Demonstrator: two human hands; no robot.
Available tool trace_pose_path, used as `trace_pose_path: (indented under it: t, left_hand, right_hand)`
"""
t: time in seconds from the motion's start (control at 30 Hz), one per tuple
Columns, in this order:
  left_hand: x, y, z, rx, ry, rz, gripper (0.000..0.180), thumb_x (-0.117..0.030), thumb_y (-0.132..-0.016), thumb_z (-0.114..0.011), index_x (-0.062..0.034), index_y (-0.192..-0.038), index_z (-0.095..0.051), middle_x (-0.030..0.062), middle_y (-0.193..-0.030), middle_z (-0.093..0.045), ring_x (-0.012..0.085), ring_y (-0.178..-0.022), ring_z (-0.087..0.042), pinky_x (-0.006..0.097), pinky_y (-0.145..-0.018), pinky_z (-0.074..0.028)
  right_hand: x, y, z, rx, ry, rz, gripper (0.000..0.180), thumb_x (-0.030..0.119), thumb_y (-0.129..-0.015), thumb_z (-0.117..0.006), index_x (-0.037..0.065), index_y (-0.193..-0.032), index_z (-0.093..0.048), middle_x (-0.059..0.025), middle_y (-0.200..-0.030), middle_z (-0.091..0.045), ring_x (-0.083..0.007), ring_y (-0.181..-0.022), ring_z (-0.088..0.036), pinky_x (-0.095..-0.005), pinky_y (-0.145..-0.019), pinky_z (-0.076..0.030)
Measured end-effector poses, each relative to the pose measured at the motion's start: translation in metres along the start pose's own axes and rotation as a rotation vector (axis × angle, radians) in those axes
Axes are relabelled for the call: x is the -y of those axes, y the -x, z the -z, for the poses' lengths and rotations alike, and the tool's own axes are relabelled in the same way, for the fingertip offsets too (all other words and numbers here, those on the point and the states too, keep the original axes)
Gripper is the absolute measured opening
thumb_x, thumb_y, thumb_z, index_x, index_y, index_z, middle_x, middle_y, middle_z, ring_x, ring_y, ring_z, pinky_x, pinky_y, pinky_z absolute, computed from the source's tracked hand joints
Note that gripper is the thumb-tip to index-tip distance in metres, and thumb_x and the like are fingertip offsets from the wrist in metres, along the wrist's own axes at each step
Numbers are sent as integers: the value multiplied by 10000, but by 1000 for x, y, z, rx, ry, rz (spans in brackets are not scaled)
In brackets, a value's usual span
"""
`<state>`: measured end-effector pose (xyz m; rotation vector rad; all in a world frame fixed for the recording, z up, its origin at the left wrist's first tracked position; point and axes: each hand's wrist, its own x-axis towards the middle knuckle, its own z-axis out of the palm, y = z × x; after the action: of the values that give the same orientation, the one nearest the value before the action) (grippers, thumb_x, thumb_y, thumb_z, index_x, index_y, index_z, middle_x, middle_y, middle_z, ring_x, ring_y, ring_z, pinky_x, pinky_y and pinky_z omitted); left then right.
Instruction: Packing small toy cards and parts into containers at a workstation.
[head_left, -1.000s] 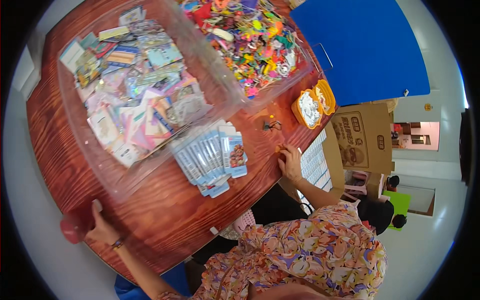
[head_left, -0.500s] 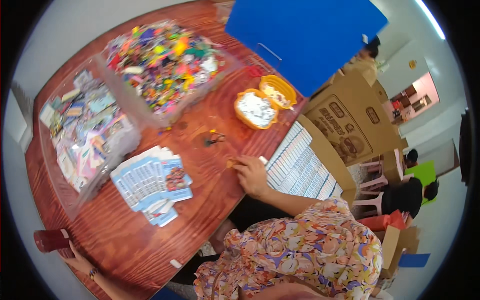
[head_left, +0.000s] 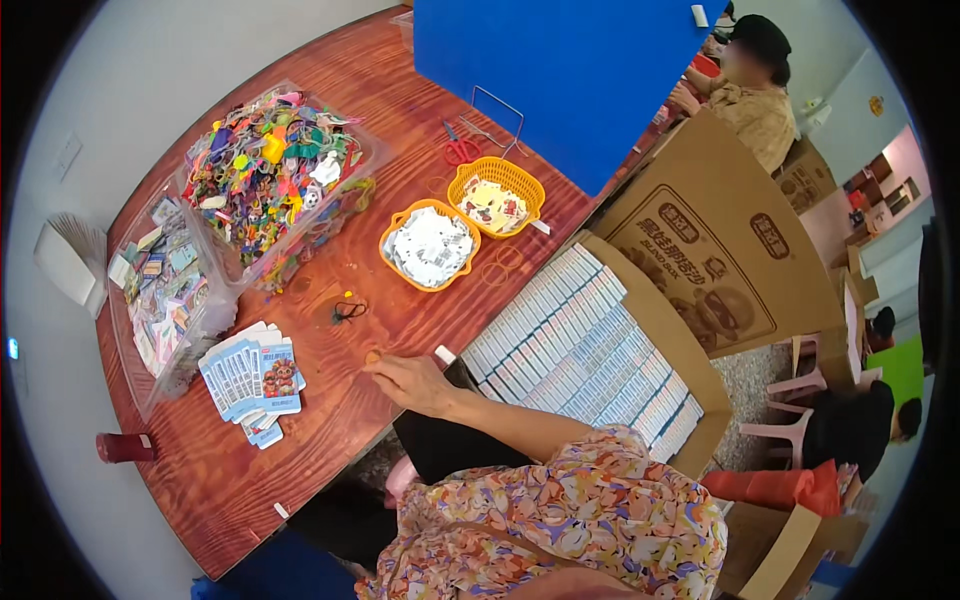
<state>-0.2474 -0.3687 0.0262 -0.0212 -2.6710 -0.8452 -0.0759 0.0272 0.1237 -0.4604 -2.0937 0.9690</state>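
Note:
My right hand [head_left: 412, 382] rests on the edge of the red-brown wooden table [head_left: 330, 440], fingers curled. Its fingertips touch a small orange piece [head_left: 373, 356]; whether they grip it I cannot tell. A fan of blue-and-white cards [head_left: 250, 375] lies to the left of the hand. A small dark tangled item [head_left: 347, 311] sits just beyond the fingers. My left hand is out of view. My floral sleeve [head_left: 560, 510] fills the lower middle.
Two orange baskets [head_left: 430, 245] [head_left: 497, 195] hold white pieces. Clear bins hold colourful trinkets [head_left: 275, 170] and packets [head_left: 165, 290]. An open cardboard box [head_left: 700, 260] with rows of small boxes stands right. Red scissors [head_left: 460, 150], blue panel [head_left: 560, 70], red cup [head_left: 125, 447], another person [head_left: 750, 85].
The view has swung right and up, bringing the cardboard box and baskets in. My left hand by the red cup has dropped out of sight. My right hand stays at the table edge.

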Motion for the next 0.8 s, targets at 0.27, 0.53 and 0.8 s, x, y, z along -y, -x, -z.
trace_pose_path:
  t: [0.27, 0.53, 0.8]
  left_hand:
    - [-17, 81, 77, 401, 459, 887, 698, -526, -983, -486, -4, -1443, -432, 138, -1406, -527, 324, -1264, -524, 409, -1072, -430]
    - [45, 169, 144, 273, 978, 1164, 743, -604, -987, -429, -22, -1448, -448, 116, -1448, -514, 301, -1289, -519, 410, -1110, -411]
    - [56, 192, 156, 251, 1026, 1195, 716, -561, -980, -484, -25, -1453, -442, 116, -1417, -545, 272, -1268, -541, 395, -1078, -444]
  right_hand:
    - [-9, -8, 13, 226, -91, -134, 151, 116, -897, -633, 59, -1026, -686, -166, -921, -697, -334, -838, -691, -408, -718, -550]
    - [-2, -9, 4, 267, -74, 135, 187, 28, -840, -679, 57, -1025, -686, -128, -862, -696, -293, -681, -672, -375, -605, -519]
    - [-6, -3, 6, 249, -30, 142, 169, 31, -871, -661, 48, -1034, -706, -131, -885, -717, -272, -743, -710, -351, -655, -550]
